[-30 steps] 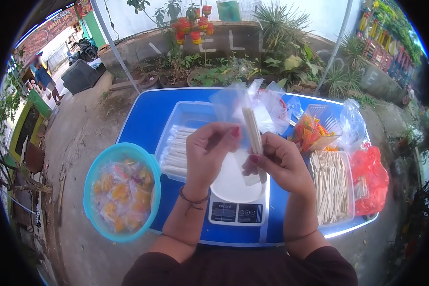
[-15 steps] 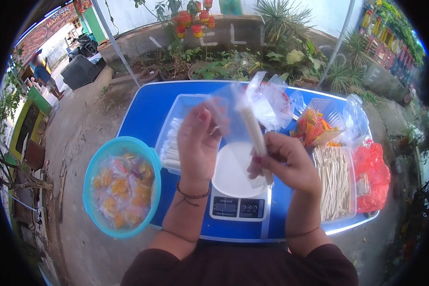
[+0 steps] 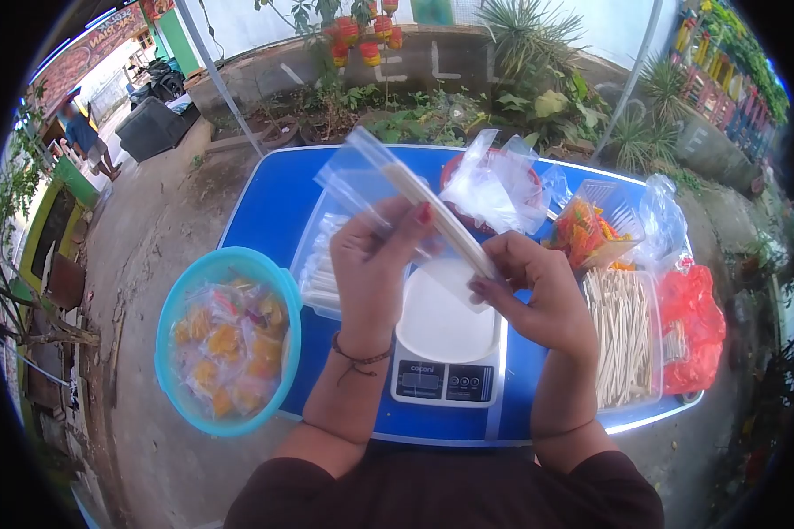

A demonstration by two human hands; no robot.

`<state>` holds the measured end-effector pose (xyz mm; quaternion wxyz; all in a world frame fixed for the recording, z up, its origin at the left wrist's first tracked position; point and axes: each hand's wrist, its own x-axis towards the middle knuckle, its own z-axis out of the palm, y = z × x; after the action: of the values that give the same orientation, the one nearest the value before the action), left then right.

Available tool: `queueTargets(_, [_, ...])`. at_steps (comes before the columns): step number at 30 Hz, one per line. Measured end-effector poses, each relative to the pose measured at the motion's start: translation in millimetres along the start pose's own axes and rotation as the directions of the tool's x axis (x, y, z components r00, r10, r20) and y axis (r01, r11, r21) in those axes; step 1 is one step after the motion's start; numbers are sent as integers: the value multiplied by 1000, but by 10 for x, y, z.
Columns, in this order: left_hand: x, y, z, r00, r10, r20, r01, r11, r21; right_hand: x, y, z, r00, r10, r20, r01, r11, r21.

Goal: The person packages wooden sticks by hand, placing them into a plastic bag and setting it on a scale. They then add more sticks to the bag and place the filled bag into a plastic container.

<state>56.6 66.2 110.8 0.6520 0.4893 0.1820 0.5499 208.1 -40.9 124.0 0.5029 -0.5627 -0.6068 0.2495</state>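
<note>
A clear plastic bag (image 3: 362, 167) with pale sticks (image 3: 445, 220) inside is held slantwise above the white kitchen scale (image 3: 448, 317). My left hand (image 3: 379, 256) grips the bag at its upper left side, thumb against the plastic. At the lower end of the sticks, my right hand (image 3: 538, 282) pinches the bag between thumb and fingers. Behind my left hand stands a translucent tray (image 3: 313, 295) with white wrapped bundles. A box of loose wooden sticks (image 3: 622, 339) lies to the right of my right hand.
A turquoise basin (image 3: 165, 353) holds bagged orange food at the left. On the blue table (image 3: 265, 203) are a red bowl with plastic bags (image 3: 498, 189), a basket of colourful packets (image 3: 582, 229) and a red bag (image 3: 692, 326). A person (image 3: 84, 137) stands far left.
My left hand has moved right and taken hold of the bag. The bag and sticks have tilted further left, and my right hand has shifted slightly at their lower end.
</note>
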Motion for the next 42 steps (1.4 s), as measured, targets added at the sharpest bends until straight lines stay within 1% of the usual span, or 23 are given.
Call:
queueTargets(3, [24, 20, -11, 998, 10, -67, -15, 997, -81, -10, 22, -15, 996, 93, 18, -94, 970, 223])
queueTargets(5, [32, 22, -10, 995, 13, -94, -25, 991, -128, 4, 2, -21, 989, 139, 52, -148, 922, 357])
queueTargets(7, [38, 18, -2, 993, 27, -114, -46, 984, -170, 9, -39, -84, 968, 201, 147, -241, 905, 351])
queueTargets(8, [44, 29, -22, 995, 28, -99, -45, 983, -178, 10, -46, -125, 954, 231, 194, -286, 894, 344])
queueTargets(11, [56, 46, -58, 997, 27, -71, -40, 982, -183, 0, -18, -242, 921, 291, 257, -369, 865, 341])
queueTargets(12, [53, 33, -38, 997, 24, -76, -37, 984, -172, 10, 6, -221, 980, 149, 134, -177, 957, 229])
queueTargets(13, [47, 24, -27, 997, 20, -81, -33, 987, -160, 24, 47, -169, 999, -16, 30, 13, 996, 92])
queueTargets(14, [40, 15, -29, 999, 5, -42, -10, 993, -118, 35, 61, -115, 980, -194, -50, 191, 979, -66])
queueTargets(16, [21, -8, -24, 999, -29, 38, 31, 999, -33, 66, -8, 45, 960, -197, -199, 206, 978, 29])
queueTargets(17, [1, -18, -4, 997, -43, 58, 45, 998, -34, 64, -28, 86, 944, -189, -272, 217, 973, 75])
queueTargets(19, [-28, -30, 46, 993, -65, 98, 69, 997, -35, 56, -2, 81, 943, -229, -243, 230, 973, -24])
queueTargets(20, [-34, -29, 61, 993, -69, 93, 72, 997, -32, 53, 6, 82, 942, -247, -227, 237, 969, -72])
queueTargets(23, [-49, -24, 65, 995, -71, 70, 72, 997, -14, 38, -28, 107, 938, -276, -210, 256, 960, -115])
queueTargets(26, [-37, -16, 58, 998, -53, 44, 52, 998, 21, 28, -3, 122, 943, -247, -225, 217, 965, -150])
queueTargets(29, [-17, 28, 46, 998, -56, 41, 54, 996, 68, 51, 8, 134, 921, -305, -242, 249, 939, -235])
queueTargets(31, [-6, 29, 21, 997, -60, 42, 55, 993, 108, 46, -6, 113, 941, -255, -221, 216, 958, -187])
queueTargets(35, [-17, 77, 18, 991, -105, 79, 102, 994, 36, 13, -17, 56, 959, -202, -199, 182, 977, -114])
queueTargets(38, [-18, 84, 21, 988, -119, 102, 120, 993, -5, 5, -13, 74, 954, -186, -234, 154, 977, -148])
queueTargets(42, [-14, 76, 8, 985, -93, 148, 96, 995, -17, 34, -37, 96, 933, -275, -231, 247, 958, -143])
